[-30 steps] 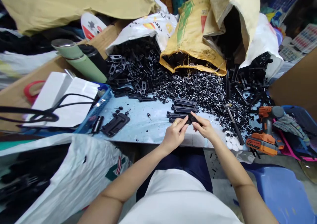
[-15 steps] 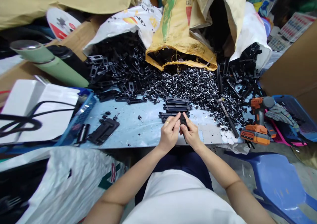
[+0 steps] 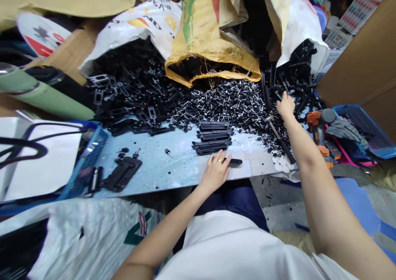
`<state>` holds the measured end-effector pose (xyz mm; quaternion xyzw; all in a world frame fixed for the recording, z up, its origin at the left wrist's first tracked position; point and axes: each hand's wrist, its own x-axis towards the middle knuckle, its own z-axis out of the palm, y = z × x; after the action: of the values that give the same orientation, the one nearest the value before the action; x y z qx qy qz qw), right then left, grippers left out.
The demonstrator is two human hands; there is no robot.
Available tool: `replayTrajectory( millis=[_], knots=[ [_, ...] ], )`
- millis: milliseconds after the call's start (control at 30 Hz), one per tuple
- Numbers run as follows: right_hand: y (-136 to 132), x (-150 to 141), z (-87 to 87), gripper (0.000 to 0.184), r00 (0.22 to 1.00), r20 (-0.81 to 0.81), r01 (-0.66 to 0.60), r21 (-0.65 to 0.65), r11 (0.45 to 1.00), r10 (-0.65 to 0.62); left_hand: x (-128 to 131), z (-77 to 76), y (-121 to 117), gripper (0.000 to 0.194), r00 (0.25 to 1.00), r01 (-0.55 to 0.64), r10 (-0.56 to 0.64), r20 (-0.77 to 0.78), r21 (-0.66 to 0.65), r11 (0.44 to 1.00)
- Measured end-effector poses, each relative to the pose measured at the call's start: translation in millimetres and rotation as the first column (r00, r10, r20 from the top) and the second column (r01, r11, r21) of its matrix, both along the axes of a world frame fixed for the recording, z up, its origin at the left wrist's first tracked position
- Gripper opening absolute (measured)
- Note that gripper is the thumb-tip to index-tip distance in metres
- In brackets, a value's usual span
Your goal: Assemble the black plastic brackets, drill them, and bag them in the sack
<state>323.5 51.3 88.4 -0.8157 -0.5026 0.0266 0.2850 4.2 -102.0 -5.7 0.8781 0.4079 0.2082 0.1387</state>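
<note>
On the front edge of the table, my left hand (image 3: pixel 215 170) has its fingers closed over a narrow black plastic piece (image 3: pixel 236 161), whose right end sticks out. My right hand (image 3: pixel 286 106) is stretched far forward to the heap of long black plastic parts (image 3: pixel 305 76) at the right. Its fingers are bent together there, and what they grip is hidden. Just beyond my left hand lies a small stack of black plastic bars (image 3: pixel 213 136), set side by side. Below my right hand is a hammer (image 3: pixel 281 142) lying on small pins.
A heap of black-headed pins (image 3: pixel 229 104) spills across the back below a yellow sack (image 3: pixel 213 53). An orange cordless drill (image 3: pixel 320 125) and a blue basket (image 3: pixel 368 127) are at right. Left are a black plastic block (image 3: pixel 122 173) and a green flask (image 3: pixel 55 92).
Both hands were together on a black piece over the table edge. Now that piece lies on the table under my left hand, and my right hand has moved forward and right to the heap.
</note>
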Motion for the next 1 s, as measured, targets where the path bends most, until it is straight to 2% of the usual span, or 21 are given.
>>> replayTrajectory(
  millis=[67, 133, 233, 300, 333, 367, 433, 500, 533, 567, 600, 667, 700, 733, 767, 800, 833, 900, 933, 1000],
  knots=[
    [4.0, 14.6, -0.5, 0.023, 0.998, -0.037, 0.058, -0.017, 0.998, -0.059, 7.7, 2.3, 12.0, 0.038, 0.986, 0.094, -0.099, -0.136, -0.040, 0.995],
    [4.7, 21.5, -2.3, 0.009, 0.994, -0.065, 0.090, -0.013, 0.996, -0.091, 7.8, 0.9, 19.5, 0.041, 0.971, 0.101, -0.113, -0.209, -0.068, 0.993],
    [-1.4, 19.9, -2.2, 0.005, 0.991, -0.076, 0.117, 0.023, 0.993, -0.115, -6.5, -2.2, 20.4, 0.039, 0.973, 0.066, -0.085, -0.217, -0.093, 0.993],
    [-15.2, 5.7, -1.6, 0.011, 0.981, -0.192, 0.035, 0.069, 0.997, -0.021, -16.1, -0.7, 15.9, 0.036, 0.988, 0.023, -0.042, -0.151, -0.126, 0.992],
    [-26.3, -7.2, -2.3, 0.015, 0.950, -0.305, -0.044, 0.107, 0.993, 0.075, -18.0, 1.7, 12.9, 0.035, 0.997, -0.002, -0.010, -0.081, -0.145, 0.989],
    [-40.0, -23.9, -4.2, 0.019, 0.882, -0.432, -0.131, 0.161, 0.978, 0.189, -17.0, 5.1, 10.0, 0.037, 1.000, -0.021, 0.024, 0.017, -0.171, 0.985],
    [-74.0, -66.0, -12.4, 0.032, 0.669, -0.637, -0.276, 0.265, 0.924, 0.382, -7.1, 13.4, 5.2, 0.049, 0.957, -0.022, 0.095, 0.275, -0.257, 0.966],
    [-111.1, -109.2, -25.2, 0.043, 0.542, -0.725, -0.353, 0.264, 0.898, 0.426, 8.6, 21.2, 3.2, 0.054, 0.829, 0.021, 0.208, 0.519, -0.401, 0.916],
    [-128.5, -126.8, -32.0, 0.048, 0.495, -0.762, -0.381, 0.243, 0.892, 0.418, 15.8, 24.0, 3.4, 0.051, 0.747, 0.043, 0.298, 0.594, -0.491, 0.870],
    [-144.2, -139.9, -38.1, 0.051, 0.482, -0.775, -0.427, 0.200, 0.882, 0.409, 21.4, 25.9, 4.3, 0.048, 0.667, 0.059, 0.402, 0.628, -0.582, 0.811],
    [-157.5, -147.8, -42.8, 0.053, 0.519, -0.746, -0.484, 0.145, 0.863, 0.417, 24.7, 26.8, 5.5, 0.045, 0.596, 0.069, 0.503, 0.626, -0.664, 0.745],
    [-176.4, -149.3, -47.1, 0.053, 0.650, -0.591, -0.567, 0.041, 0.823, 0.477, 24.3, 26.8, 7.4, 0.041, 0.507, 0.070, 0.652, 0.564, -0.781, 0.621],
    [-181.9, -144.9, -46.8, 0.050, 0.705, -0.482, -0.592, 0.005, 0.806, 0.520, 21.6, 26.4, 7.5, 0.041, 0.498, 0.069, 0.687, 0.529, -0.814, 0.576],
    [-185.1, -138.5, -45.5, 0.045, 0.739, -0.362, -0.616, -0.023, 0.787, 0.568, 18.1, 26.1, 6.9, 0.041, 0.519, 0.072, 0.692, 0.502, -0.832, 0.550],
    [-186.2, -131.6, -43.8, 0.040, 0.745, -0.245, -0.649, -0.054, 0.759, 0.620, 14.4, 26.0, 5.8, 0.041, 0.568, 0.074, 0.665, 0.485, -0.835, 0.546],
    [-185.9, -124.9, -42.4, 0.036, 0.720, -0.143, -0.694, -0.106, 0.712, 0.680, 11.0, 26.1, 4.5, 0.040, 0.634, 0.070, 0.607, 0.479, -0.817, 0.572],
    [-184.4, -119.1, -41.6, 0.033, 0.665, -0.055, -0.740, -0.185, 0.647, 0.744, 8.1, 26.3, 3.4, 0.039, 0.708, 0.053, 0.522, 0.475, -0.773, 0.632],
    [-180.2, -111.5, -42.4, 0.030, 0.509, 0.075, -0.774, -0.395, 0.494, 0.858, 3.7, 26.1, 3.7, 0.038, 0.851, -0.004, 0.317, 0.418, -0.599, 0.800],
    [-178.3, -109.8, -43.8, 0.029, 0.446, 0.092, -0.761, -0.485, 0.431, 0.890, 1.9, 25.6, 5.3, 0.040, 0.912, -0.023, 0.220, 0.345, -0.494, 0.869],
    [-175.8, -110.5, -47.2, 0.031, 0.381, 0.093, -0.708, -0.611, 0.355, 0.920, -1.0, 23.5, 10.6, 0.052, 0.990, -0.005, 0.055, 0.133, -0.349, 0.937]
  ],
)
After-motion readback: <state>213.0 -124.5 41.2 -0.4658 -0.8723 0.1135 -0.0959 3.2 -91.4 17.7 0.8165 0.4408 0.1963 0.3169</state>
